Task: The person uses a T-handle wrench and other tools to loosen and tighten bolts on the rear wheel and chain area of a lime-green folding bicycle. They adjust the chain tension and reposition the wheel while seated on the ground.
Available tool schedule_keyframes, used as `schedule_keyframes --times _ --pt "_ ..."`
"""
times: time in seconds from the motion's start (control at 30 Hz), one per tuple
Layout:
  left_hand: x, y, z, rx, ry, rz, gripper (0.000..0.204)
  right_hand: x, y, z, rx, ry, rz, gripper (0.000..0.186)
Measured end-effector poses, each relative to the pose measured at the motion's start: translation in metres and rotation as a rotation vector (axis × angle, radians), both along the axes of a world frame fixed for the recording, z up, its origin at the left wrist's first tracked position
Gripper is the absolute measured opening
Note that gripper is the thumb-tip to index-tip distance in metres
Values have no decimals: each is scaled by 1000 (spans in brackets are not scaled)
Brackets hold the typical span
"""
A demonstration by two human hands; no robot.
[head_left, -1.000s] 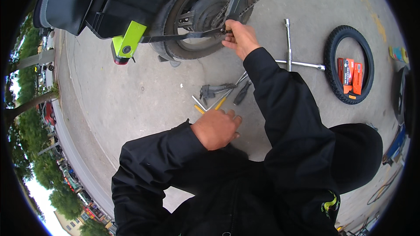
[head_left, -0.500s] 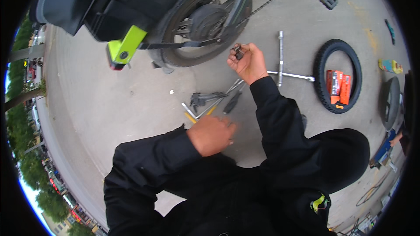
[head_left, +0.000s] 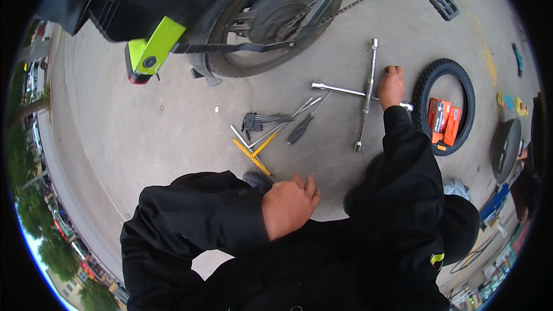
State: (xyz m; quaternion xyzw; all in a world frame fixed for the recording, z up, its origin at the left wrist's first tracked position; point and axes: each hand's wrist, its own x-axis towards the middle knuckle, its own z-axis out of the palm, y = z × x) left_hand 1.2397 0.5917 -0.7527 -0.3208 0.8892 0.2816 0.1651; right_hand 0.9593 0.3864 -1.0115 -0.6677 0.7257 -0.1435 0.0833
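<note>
My right hand (head_left: 392, 87) is lowered beside the chrome four-way lug wrench (head_left: 368, 101), between it and a black knobbly tire (head_left: 423, 89). Its fingers curl inward with something dark at their tips, mostly hidden. Close to my body, my left hand (head_left: 290, 204) hangs above my lap with loosely bent fingers apart and nothing in them. Ahead of that hand lie a yellow-handled T-wrench (head_left: 252, 156), a hex key set (head_left: 262, 121) in a black holder and a black-handled screwdriver (head_left: 300, 130).
An electric bike's rear wheel (head_left: 271, 20) stands ahead, with a lime-green light unit (head_left: 155, 49) to its left. Orange-red boxes (head_left: 443, 120) lie inside the tire. A bare wheel rim or tire (head_left: 507, 151) and a yellow packet (head_left: 512, 104) are at far right, near another person.
My right hand has moved right and down from near the bike wheel, where it held a small dark metal part, to beside the lug wrench. My left hand has shifted slightly toward my body.
</note>
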Motion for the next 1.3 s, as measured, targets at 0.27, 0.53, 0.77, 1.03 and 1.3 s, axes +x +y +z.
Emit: schedule_keyframes --times 0.27,0.53,0.77,1.03,1.3 --pt "72 -70 -7 311 104 104 32 4 12 -7 -116 40 110 23" --pt "177 -68 -146 322 -172 289 25 -5 34 10 -75 -26 98 42" --pt "142 38 -230 141 -21 514 31 18 56 32 -191 -79 -46 46" --pt "118 54 -221 -25 15 748 24 106 113 39 -24 -258 73 23" --pt "164 29 -212 -245 49 815 21 193 165 10 -128 92 890 16"
